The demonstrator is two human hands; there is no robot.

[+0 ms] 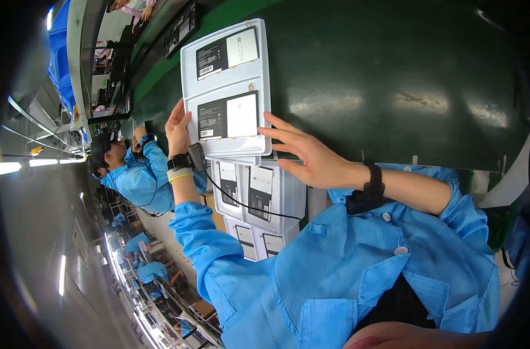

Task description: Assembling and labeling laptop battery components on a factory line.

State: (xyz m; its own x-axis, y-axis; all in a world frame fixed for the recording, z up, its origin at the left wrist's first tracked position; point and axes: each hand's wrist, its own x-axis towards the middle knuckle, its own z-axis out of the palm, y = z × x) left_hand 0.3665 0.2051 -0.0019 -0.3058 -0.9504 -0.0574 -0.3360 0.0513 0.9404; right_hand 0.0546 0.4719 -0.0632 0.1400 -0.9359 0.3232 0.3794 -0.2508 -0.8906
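Observation:
A white plastic tray [218, 87] with two compartments lies at the edge of the green work surface, apparently on top of another tray. In each compartment sits a flat rectangular pack, black on one half and white on the other, like a battery: the far pack [212, 60] and the near pack [212, 119]. My left hand [177, 127] grips the tray's left edge, thumb toward the rim, other fingers partly hidden. At the right edge, my right hand [302, 150] has its fingers spread, fingertips touching or very close to the rim near the near pack.
Stacked trays [285, 192] with similar packs stand below the bench edge, by my body. A black cable [236, 203] runs from my left wristband. To the left, a co-worker in blue [140, 180] sits along the green bench [358, 64]. A dark device [180, 29] lies farther off.

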